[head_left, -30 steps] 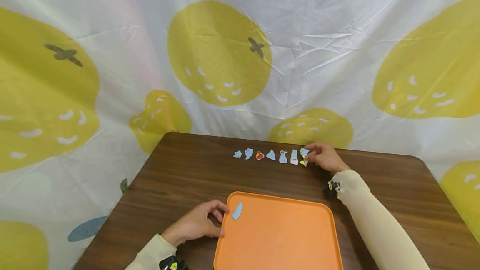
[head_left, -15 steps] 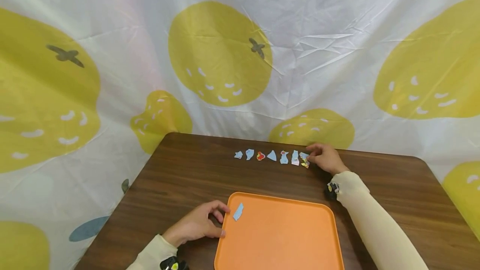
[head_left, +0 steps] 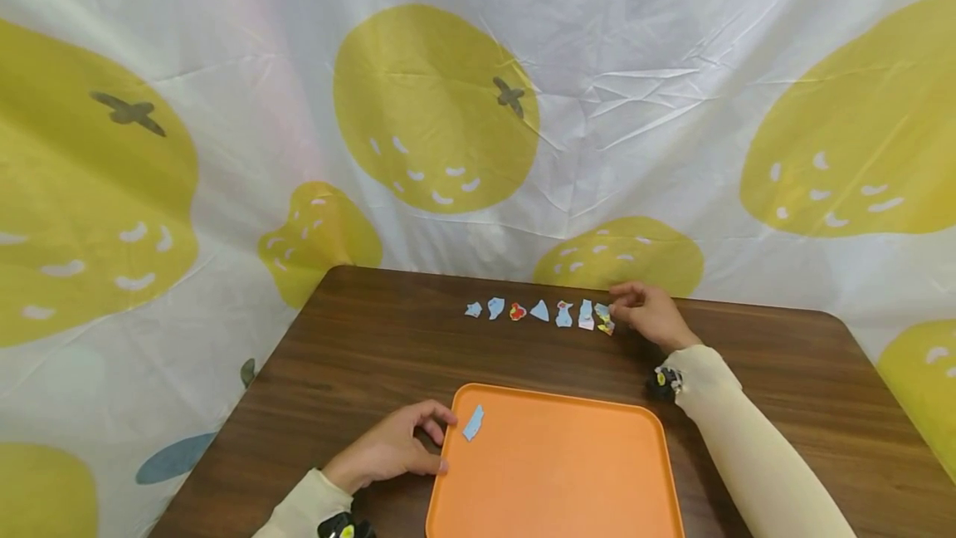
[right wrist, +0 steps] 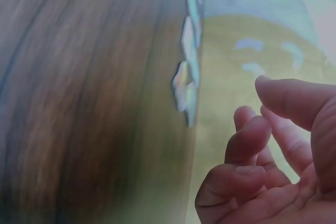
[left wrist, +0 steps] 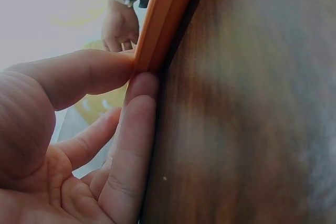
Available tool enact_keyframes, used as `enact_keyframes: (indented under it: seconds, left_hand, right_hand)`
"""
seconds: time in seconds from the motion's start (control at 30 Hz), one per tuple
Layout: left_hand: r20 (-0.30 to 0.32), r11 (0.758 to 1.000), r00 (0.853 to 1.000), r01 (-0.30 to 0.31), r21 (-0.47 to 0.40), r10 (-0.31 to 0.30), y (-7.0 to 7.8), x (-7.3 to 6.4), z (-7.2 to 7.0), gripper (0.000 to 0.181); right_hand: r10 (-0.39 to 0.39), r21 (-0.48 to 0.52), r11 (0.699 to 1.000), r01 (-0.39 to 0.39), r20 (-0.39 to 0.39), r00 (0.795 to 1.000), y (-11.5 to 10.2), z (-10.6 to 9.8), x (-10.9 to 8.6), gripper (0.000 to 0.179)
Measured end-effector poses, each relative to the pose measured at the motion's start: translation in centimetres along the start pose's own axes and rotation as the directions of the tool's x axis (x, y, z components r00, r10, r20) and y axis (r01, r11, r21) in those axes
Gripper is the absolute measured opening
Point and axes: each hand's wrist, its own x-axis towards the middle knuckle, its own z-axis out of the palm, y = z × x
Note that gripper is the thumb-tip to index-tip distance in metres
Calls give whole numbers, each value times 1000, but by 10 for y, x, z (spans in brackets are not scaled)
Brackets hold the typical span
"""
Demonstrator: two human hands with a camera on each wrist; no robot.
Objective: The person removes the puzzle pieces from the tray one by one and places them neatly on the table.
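In the head view, my left hand [head_left: 396, 442] holds the left rim of an orange tray [head_left: 556, 395]. The left wrist view has its thumb and fingers against the tray's edge [left wrist: 157, 30]. One pale blue cut-out piece [head_left: 473, 423] lies inside the tray near its upper left corner. Farther back, my right hand [head_left: 648, 314] hovers just right of a blue, yellow and red piece [head_left: 604, 319], the rightmost in a row. Its fingers are loosely bent and hold nothing in the right wrist view, apart from the flat pieces [right wrist: 181, 85].
Several more flat pieces, among them a red one [head_left: 517, 311] and a pale blue triangle [head_left: 540, 310], continue the row leftward along the back of the brown wooden table [head_left: 373, 339]. A white cloth with yellow fruit prints [head_left: 436, 106] hangs behind the table.
The rightmost piece has shifted slightly down and left and turned, with its top now leaning left. My right hand has come off it. The left hand and tray stay put.
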Motion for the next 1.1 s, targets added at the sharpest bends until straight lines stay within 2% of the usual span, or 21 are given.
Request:
enact_keyframes:
  seconds: [0.3, 0.57, 0.77, 0.87, 1.1]
  left_hand:
    - [9, 999, 1000, -2, -37, 3, 1, -1, 1, 61]
    - [8, 999, 1000, 17, -30, -17, 2, -1, -2, 63]
    - [4, 999, 1000, 23, -28, -23, 2, -2, -2, 63]
    - [-1, 1000, 1000, 19, -24, -19, 2, -2, -1, 63]
    - [-10, 1000, 1000, 14, -7, -14, 1, -2, -2, 63]
  right_hand:
    - [-56, 7, 998, 56, -31, 998, -25, 12, -6, 40]
    - [-55, 99, 994, 51, 42, 998, -52, 30, -14, 40]
    - [-112, 84, 991, 107, 51, 992, -69, 53, -23, 30]
    - [-162, 58, 986, 158, 73, 984, -78, 63, -30, 27]
    - [-221, 64, 975, 212, 214, 952, -98, 86, -49, 31]
